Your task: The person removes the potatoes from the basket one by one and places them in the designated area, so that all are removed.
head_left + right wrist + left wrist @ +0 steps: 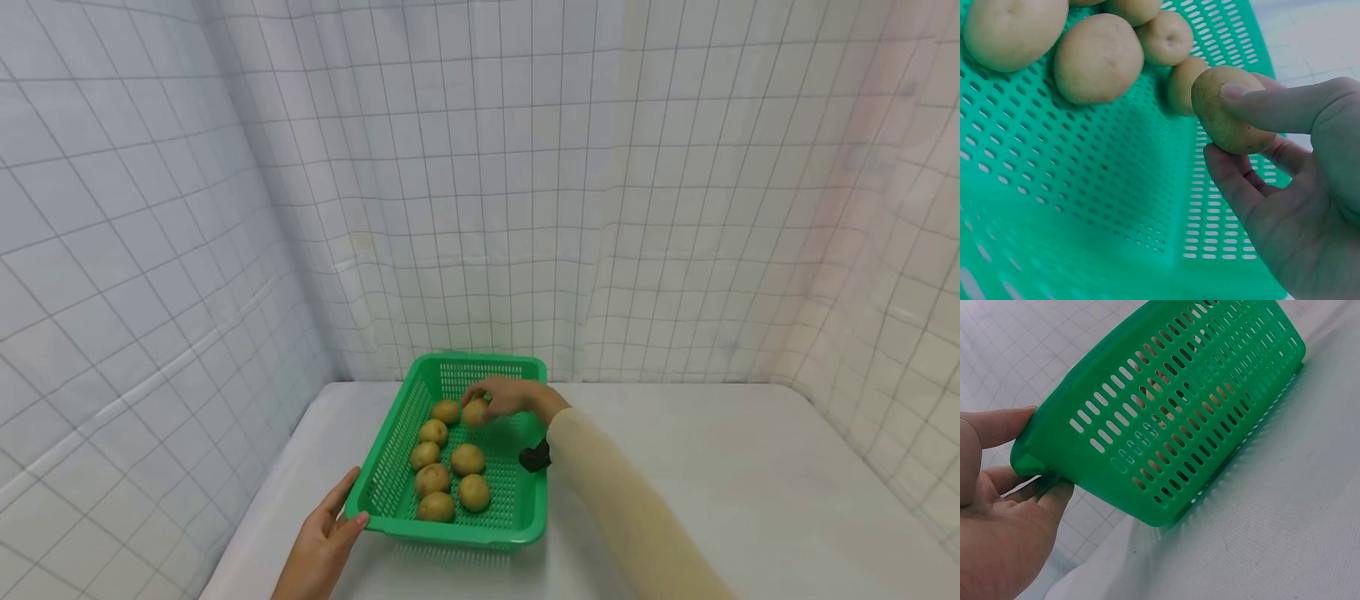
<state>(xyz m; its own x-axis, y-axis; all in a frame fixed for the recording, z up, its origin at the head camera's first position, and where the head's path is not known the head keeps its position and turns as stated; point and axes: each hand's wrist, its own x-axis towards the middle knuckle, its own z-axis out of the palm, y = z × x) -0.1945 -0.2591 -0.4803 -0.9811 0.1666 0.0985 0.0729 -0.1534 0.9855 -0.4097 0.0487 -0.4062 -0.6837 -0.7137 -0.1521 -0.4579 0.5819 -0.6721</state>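
Pinching one potato [1213,112] in the right hand [506,396], with the thumb across its upper side and fingers underneath. Holding it over the far end of the green basket [450,532], just beside the farthest of the seven other potatoes [468,459], and seemingly raised off the slotted floor. Gripping the basket's near left corner with the left hand [322,537], narrowly, with the thumb over the rim and fingers below. Probably weighing modestly, well within reach of one hand, and feeling firm and stiff rather than giving under pressure. Likely not slipping much by the look of the dry skin, but possibly rolling out if pinched near a rounded end; perhaps bruising in a drop rather than breaking. Calling for a hold round the broad middle, with thumb and fingers on opposite sides. Showing a plump oval form and yellow-tan skin, browner toward one end and dotted with small dark specks. Resembling the others in colour, all lying apparently whole toward the basket's left and centre
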